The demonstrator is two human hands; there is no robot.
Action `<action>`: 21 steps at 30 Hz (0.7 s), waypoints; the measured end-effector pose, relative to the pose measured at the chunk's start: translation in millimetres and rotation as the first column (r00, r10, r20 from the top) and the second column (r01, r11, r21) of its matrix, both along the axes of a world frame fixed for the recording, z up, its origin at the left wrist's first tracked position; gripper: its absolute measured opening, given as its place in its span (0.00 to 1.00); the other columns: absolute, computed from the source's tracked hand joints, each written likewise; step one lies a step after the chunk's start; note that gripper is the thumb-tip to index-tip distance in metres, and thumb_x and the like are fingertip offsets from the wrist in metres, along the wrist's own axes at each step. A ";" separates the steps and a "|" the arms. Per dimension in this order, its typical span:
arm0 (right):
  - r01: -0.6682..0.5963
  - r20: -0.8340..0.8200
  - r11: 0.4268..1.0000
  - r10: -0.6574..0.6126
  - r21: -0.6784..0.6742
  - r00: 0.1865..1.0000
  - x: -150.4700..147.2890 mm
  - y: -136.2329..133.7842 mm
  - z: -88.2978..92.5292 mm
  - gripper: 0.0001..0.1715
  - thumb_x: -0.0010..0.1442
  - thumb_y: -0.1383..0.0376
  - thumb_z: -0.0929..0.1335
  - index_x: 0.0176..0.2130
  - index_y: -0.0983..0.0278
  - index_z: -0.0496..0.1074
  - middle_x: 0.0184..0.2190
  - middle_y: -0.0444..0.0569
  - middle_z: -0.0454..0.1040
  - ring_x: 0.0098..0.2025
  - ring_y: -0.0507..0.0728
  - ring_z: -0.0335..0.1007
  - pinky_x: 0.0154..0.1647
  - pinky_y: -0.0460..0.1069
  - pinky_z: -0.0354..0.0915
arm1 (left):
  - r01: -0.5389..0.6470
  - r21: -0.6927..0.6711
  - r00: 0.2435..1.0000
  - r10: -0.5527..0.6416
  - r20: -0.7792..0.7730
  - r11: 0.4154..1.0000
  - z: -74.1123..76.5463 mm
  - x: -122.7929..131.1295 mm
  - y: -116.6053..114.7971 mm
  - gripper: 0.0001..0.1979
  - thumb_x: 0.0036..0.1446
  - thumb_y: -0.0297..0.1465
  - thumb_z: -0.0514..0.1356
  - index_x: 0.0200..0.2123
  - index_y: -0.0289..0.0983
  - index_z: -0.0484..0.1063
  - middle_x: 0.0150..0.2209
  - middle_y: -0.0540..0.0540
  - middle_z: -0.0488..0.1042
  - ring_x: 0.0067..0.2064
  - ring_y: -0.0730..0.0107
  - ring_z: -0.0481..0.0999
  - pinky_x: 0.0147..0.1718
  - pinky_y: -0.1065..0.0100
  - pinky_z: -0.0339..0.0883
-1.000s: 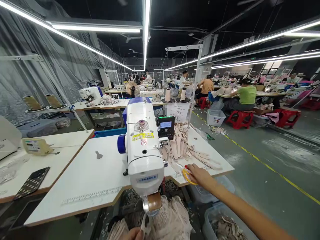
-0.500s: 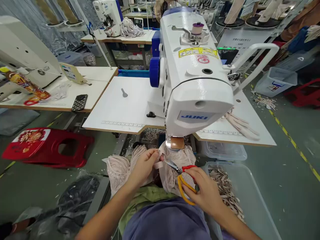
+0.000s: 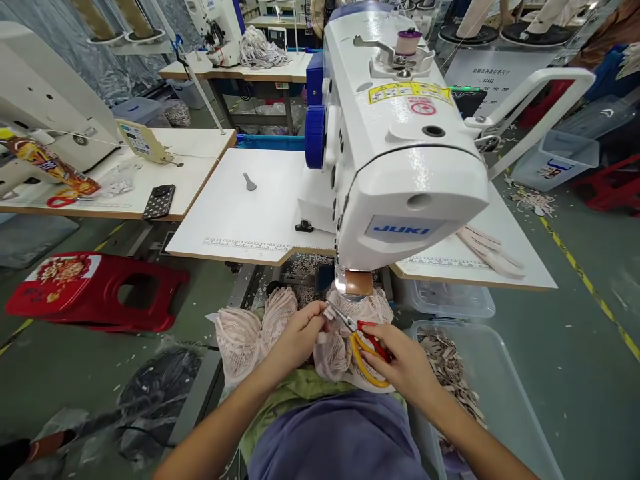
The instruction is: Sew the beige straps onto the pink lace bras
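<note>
My left hand (image 3: 303,333) pinches the edge of a pale pink lace bra (image 3: 339,357), close under the sewing machine's needle area. In my right hand (image 3: 400,357) is a pair of scissors (image 3: 367,360) with red and yellow handles. Their blade tips reach the bra fabric right beside my left fingertips. More pale pink lace cups (image 3: 240,340) bulge out to the left of my left hand. Above both hands stands the white JUKI sewing machine (image 3: 410,193).
A clear plastic bin (image 3: 505,387) with fabric scraps stands at my right. The white machine table (image 3: 240,200) extends on both sides, with light fabric strips (image 3: 487,250) on its right part. A red stool (image 3: 100,290) lies at left, near a table with a phone (image 3: 159,202).
The scissors have closed up and moved slightly left and up, their tips now at the fabric by my left fingers. My left hand has shifted slightly right with the bra.
</note>
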State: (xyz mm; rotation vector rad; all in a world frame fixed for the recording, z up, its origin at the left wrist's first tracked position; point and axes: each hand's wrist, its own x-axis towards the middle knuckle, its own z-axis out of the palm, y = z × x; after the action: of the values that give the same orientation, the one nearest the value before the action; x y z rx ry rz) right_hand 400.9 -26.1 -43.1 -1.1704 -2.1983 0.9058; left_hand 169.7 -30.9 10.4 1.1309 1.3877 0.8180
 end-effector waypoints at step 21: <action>0.023 -0.080 0.972 -0.043 -0.236 0.996 -12.8 3.0 4.9 0.20 0.59 0.60 0.68 0.50 0.59 0.74 0.49 0.53 0.78 0.48 0.61 0.76 0.44 0.53 0.73 | 0.049 0.039 0.990 -0.043 -0.136 0.998 7.0 -13.2 7.6 0.15 0.62 0.38 0.51 0.26 0.38 0.68 0.26 0.51 0.70 0.29 0.71 0.68 0.32 0.70 0.62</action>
State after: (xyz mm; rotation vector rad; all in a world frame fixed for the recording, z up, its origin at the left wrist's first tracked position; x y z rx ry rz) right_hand 388.0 -23.1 -38.2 -1.2459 -2.0403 1.2049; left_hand 156.5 -23.3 17.5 1.2664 1.4551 0.7525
